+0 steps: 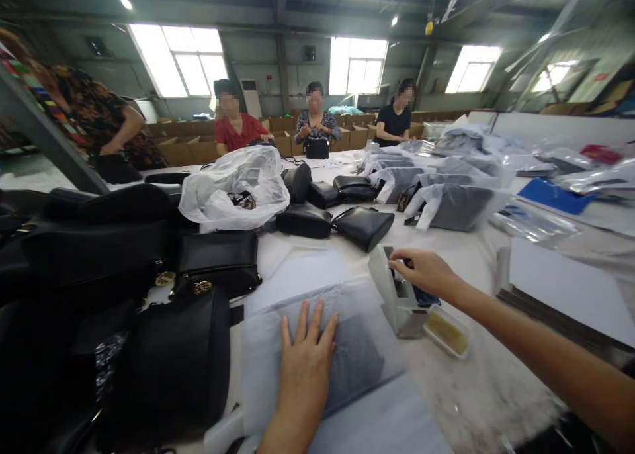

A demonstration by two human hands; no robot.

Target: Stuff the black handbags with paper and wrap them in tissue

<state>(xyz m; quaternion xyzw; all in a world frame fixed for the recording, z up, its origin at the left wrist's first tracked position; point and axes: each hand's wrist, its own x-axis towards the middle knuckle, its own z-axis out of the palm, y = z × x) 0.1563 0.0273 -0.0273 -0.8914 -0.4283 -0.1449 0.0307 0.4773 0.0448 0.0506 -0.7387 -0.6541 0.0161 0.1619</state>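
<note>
My left hand point(307, 361) lies flat with its fingers spread on a dark flat item wrapped in white tissue paper point(360, 355). Its dark shape shows through the thin sheet. Over to the right, my right hand point(421, 269) reaches to a grey-white tape dispenser point(397, 308), thumb and fingertips pinched together at its far end. Whatever is between those fingertips is too small to make out. Beside the dispenser sits a small white dish point(449, 331) with something yellowish in it. White sheets point(307, 272) lie just beyond the wrapped item.
Black handbags point(169, 361) crowd the left side, with more black bags point(364, 226) beyond. A clear plastic bag point(238, 182) lies among them. Tissue-wrapped bags point(451, 206) stand back right, and stacked white boards point(565, 288) lie right. Several people work across the table.
</note>
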